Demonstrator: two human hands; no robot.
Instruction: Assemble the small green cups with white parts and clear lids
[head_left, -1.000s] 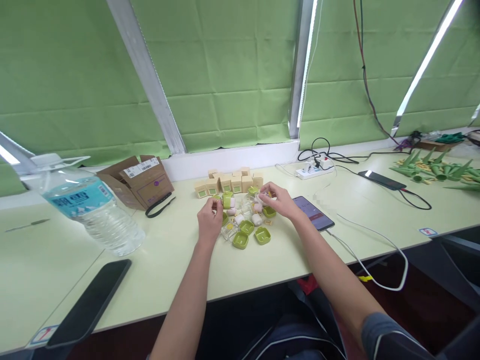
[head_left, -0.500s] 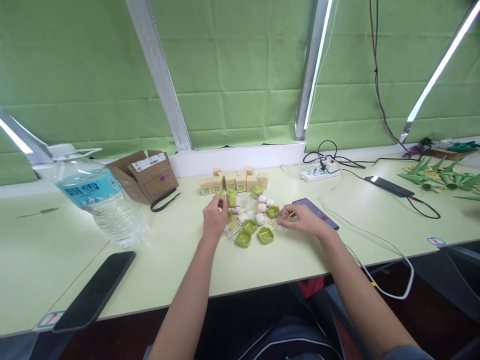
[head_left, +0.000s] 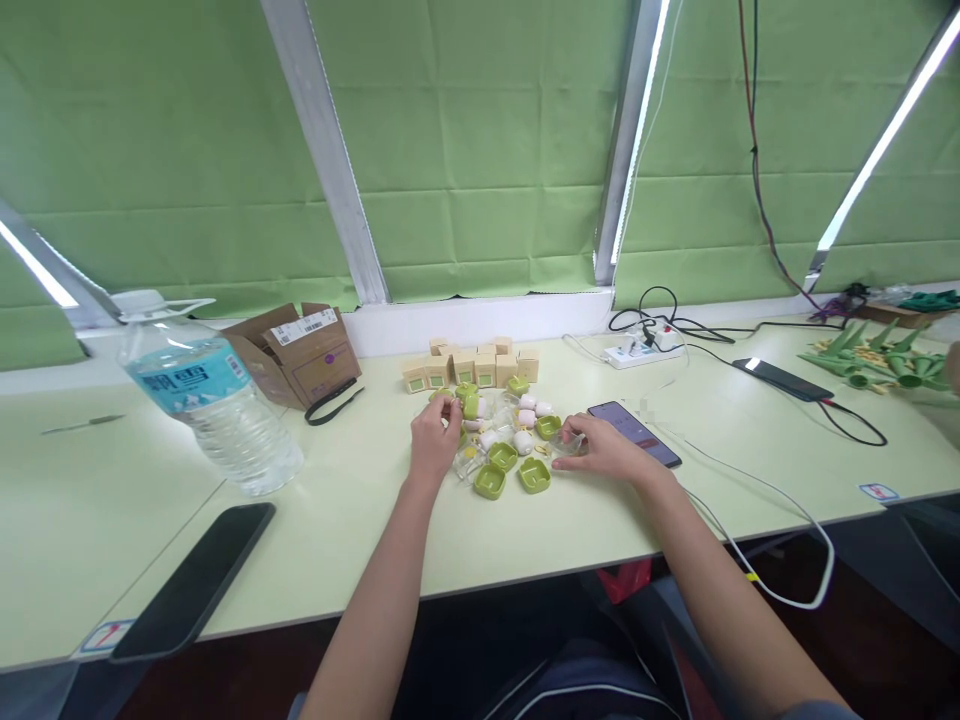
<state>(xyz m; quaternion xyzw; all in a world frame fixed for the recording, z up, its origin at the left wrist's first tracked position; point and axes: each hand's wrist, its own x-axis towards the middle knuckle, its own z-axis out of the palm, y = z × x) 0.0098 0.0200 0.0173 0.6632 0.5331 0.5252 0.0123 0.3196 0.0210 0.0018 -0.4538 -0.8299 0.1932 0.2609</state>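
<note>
My left hand [head_left: 436, 440] is pinched closed at the left side of a heap of small parts, its fingertips on a small green plastic case [head_left: 470, 405]. My right hand [head_left: 606, 450] lies low at the heap's right side, thumb and fingers apart beside a clear plastic piece [head_left: 562, 446]. Between the hands are open green square trays, one of them a front tray [head_left: 490, 483] and another a right tray [head_left: 535, 475]. Rounded white pieces [head_left: 523, 441] and pale pink ones [head_left: 527, 418] lie among clear plastic parts [head_left: 469, 460].
Small tan boxes [head_left: 485, 371] stand in rows behind the heap. A phone [head_left: 637, 433] lies by my right hand, with a white cable [head_left: 750, 470] beyond. At left are a water bottle [head_left: 217, 400], a cardboard box [head_left: 304, 360] and a dark phone [head_left: 196, 580].
My right hand's thumb and fingers have parted from a pinch, and the hand sits slightly lower. My left hand stays at the green case. The view has shifted slightly.
</note>
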